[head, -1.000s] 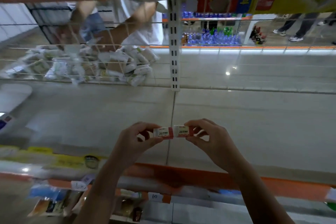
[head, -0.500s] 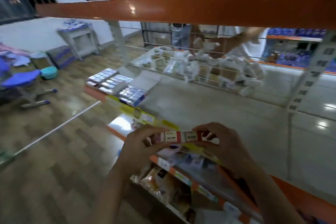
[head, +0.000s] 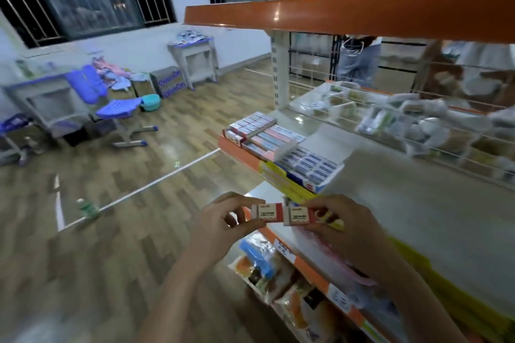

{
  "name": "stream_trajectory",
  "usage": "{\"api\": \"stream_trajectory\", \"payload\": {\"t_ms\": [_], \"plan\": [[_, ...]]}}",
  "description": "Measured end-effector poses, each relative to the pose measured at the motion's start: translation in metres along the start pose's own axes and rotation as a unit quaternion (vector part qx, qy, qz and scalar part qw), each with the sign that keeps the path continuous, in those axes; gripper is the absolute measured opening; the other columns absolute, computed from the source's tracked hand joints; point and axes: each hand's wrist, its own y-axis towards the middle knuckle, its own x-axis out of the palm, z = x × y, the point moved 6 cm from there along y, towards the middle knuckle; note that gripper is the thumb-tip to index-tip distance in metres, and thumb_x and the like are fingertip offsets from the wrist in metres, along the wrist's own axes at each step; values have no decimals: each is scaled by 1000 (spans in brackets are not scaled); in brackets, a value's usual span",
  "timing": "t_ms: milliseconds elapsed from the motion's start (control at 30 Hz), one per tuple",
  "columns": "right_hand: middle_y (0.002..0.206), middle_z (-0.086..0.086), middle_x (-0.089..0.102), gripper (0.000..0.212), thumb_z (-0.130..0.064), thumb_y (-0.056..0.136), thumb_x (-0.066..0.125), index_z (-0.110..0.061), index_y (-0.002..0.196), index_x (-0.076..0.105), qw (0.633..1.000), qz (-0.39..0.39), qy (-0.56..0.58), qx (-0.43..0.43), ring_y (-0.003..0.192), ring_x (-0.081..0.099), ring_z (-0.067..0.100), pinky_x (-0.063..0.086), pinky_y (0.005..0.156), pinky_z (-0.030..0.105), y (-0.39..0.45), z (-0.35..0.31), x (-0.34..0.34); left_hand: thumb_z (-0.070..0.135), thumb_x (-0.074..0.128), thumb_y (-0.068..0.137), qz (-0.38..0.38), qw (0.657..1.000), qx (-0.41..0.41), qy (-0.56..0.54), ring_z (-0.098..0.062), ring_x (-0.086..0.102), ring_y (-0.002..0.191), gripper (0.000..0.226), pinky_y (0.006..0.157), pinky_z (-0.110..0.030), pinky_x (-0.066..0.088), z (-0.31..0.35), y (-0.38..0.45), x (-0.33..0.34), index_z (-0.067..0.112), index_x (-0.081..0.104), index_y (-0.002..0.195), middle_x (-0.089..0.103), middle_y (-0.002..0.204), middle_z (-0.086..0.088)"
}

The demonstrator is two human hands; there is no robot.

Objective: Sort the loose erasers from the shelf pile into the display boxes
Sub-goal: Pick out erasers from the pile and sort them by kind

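Left hand (head: 216, 221) fingers pinched one eraser (head: 266, 212), right hand (head: 344, 224) fingers pinched another eraser (head: 298, 216) — ends touching, held off the shelf (head: 434, 217) edge, display boxes (head: 278, 145) farther back — full of erasers.

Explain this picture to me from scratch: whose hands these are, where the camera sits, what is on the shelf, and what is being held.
No machine here: a person wears a camera on the head, so the one view looks forward and down at their own two bare hands. The left hand pinches one small red-and-white eraser marked 2B; the right hand pinches a second one, the two held end to end in front of a shop shelf. Further back on that shelf stand open display boxes filled with rows of erasers. Behind a wire divider lie blurred packets. Another person stands on the far side.
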Motion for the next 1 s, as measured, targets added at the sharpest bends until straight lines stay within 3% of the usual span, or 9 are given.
{"api": "stream_trajectory", "payload": {"t_ms": [167,333,533,633,700,867,1000], "plan": [[92,-10,64,31,-12,75,76,-27,100,66,1000,9,15,-22,85,58,3,39,71,4,85,7,31,8,79,71,23,1000,-13,-13,-4,52,62,45,53,-16,43,-55,57,-29,44,67,95,61,82,19],[93,-19,57,29,-15,78,74,-20,105,66,999,12,8,-45,91,55,3,43,72,5,165,10,48,12,78,71,31,999,-28,-5,-3,53,64,43,56,-9,41,-104,117,-47,47,66,95,63,85,23],[100,-13,58,32,-20,76,75,-21,107,67,999,15,-40,-30,96,54,10,51,80,32,233,21,69,39,70,67,22,1000,-4,-21,-5,53,64,34,56,-12,44,-152,176,-54,56,64,96,63,88,23],[95,-20,50,33,-23,76,75,-22,108,67,998,24,-55,-32,95,48,3,47,82,23,261,25,82,45,69,68,10,1000,9,-28,-3,53,64,32,56,-10,44,-181,205,-57,55,63,97,63,89,21],[97,-16,51,33,-23,76,75,-22,108,67,996,43,-72,-21,95,45,0,40,82,13,279,29,91,46,67,68,-11,1000,12,-23,2,53,62,32,56,-6,40,-201,226,-59,56,62,98,60,85,26],[99,-9,54,32,-23,78,74,-24,109,66,991,75,-95,53,96,47,6,40,82,19,313,41,110,44,69,68,-96,991,32,-84,3,53,60,33,55,-6,41,-246,276,-58,51,64,100,60,83,28],[105,-10,55,32,-26,79,72,-24,110,65,980,107,-118,119,100,45,2,34,80,6,325,46,132,43,69,68,-169,977,59,-117,0,52,61,34,55,-9,42,-277,313,-54,52,64,100,61,85,27]]}}
